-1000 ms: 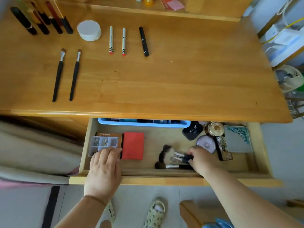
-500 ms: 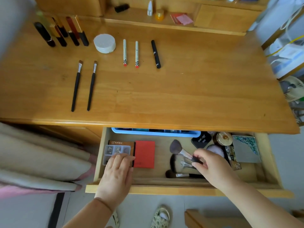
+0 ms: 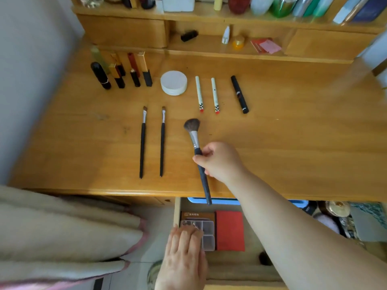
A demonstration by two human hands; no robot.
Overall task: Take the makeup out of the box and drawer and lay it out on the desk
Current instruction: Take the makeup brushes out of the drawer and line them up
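My left hand (image 3: 184,254) rests flat on the clear case (image 3: 206,233) in the drawer (image 3: 177,212), my right hand (image 3: 219,160) pinches the brush (image 3: 198,152) over the tabletop (image 3: 293,132), and I judge a sloppy release could knock the nearby thin brushes (image 3: 162,141) askew.

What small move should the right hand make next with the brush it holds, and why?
Probably lower the fluffy brush flat onto the desk, just right of the two thin brushes, handle parallel to theirs. The right hand grips it mid-handle, with the handle's end hanging past the desk edge over the open drawer, so it is not yet laid out. The left hand rests on the drawer's clear compartment box.
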